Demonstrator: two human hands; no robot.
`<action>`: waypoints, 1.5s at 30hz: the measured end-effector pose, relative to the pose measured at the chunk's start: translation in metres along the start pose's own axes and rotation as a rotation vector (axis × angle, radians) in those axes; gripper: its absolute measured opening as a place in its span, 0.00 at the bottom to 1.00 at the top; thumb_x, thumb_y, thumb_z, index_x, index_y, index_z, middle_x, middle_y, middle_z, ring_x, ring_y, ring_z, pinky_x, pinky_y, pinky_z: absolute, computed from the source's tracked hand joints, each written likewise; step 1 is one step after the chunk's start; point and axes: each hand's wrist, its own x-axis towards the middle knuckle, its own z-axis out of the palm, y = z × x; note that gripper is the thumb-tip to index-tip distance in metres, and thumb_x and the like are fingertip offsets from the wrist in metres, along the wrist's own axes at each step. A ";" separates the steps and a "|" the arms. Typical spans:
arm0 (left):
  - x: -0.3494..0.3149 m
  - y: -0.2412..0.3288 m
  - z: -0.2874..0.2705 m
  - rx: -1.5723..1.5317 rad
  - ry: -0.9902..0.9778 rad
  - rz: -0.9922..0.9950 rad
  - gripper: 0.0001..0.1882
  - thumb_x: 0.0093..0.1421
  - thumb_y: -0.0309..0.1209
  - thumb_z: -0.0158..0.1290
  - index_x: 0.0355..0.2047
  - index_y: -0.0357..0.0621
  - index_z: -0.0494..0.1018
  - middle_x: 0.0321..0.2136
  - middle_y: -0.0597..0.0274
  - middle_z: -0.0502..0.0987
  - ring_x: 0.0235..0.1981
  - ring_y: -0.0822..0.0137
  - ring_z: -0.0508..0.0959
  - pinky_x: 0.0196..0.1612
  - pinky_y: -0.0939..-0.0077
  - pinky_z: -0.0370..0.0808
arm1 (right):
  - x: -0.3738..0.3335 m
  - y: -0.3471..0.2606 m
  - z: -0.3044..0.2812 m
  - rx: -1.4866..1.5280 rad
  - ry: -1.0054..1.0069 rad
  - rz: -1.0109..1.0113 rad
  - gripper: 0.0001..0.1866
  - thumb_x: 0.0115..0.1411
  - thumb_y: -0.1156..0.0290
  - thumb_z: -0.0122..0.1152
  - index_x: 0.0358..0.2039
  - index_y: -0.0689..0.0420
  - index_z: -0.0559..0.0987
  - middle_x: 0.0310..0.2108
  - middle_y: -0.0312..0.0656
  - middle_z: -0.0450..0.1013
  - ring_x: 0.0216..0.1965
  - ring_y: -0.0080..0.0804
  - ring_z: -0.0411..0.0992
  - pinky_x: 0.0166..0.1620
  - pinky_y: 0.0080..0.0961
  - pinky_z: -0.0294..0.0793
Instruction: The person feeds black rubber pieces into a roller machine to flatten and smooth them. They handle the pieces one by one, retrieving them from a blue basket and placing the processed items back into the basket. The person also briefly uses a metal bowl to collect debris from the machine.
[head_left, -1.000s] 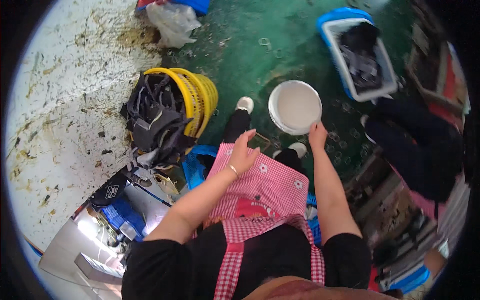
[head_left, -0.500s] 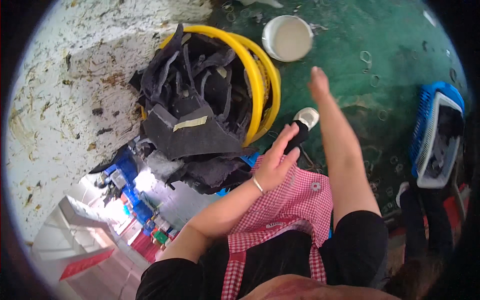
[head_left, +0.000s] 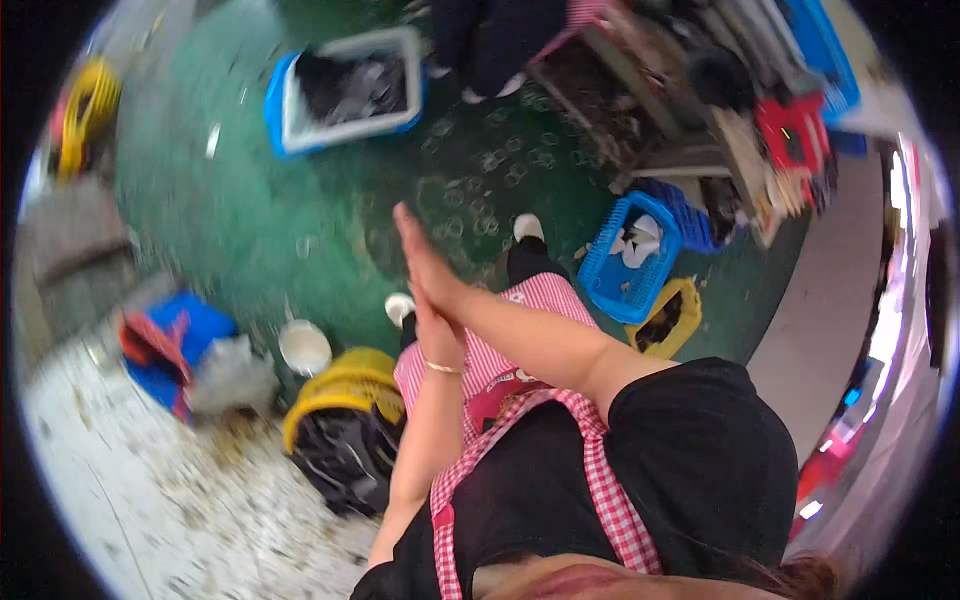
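Observation:
My left hand (head_left: 438, 335), with a light bracelet on its wrist, is flat against my right hand (head_left: 430, 270) near the middle of the view. Both have straight fingers, and I see nothing held in either. The right hand's fingers reach farther out, and part of the left hand is hidden beneath it. Below them is my red-and-white checked apron (head_left: 540, 300). Just to the left of my forearm, a yellow basket (head_left: 335, 385) is filled with dark scraps (head_left: 345, 455).
A white bucket (head_left: 305, 347) stands beside the yellow basket. Ahead, a white-and-blue crate (head_left: 415, 75) holds dark pieces, near another person's legs (head_left: 500, 45). To the right are a blue basket (head_left: 605, 260) with white pieces, a yellow container (head_left: 690, 325) and a cluttered wooden bench (head_left: 735, 150).
My view has swung to the right, so the yellow basket now appears lower left. My hands, apart before, have come together.

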 end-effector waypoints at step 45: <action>0.271 -0.240 0.680 2.203 -1.213 0.495 0.30 0.48 0.41 0.70 0.53 0.53 0.75 0.54 0.58 0.74 0.59 0.51 0.71 0.57 0.51 0.72 | 0.000 -0.442 -0.770 -1.169 1.126 -0.533 0.21 0.57 0.75 0.65 0.52 0.60 0.76 0.51 0.46 0.73 0.54 0.48 0.68 0.60 0.42 0.63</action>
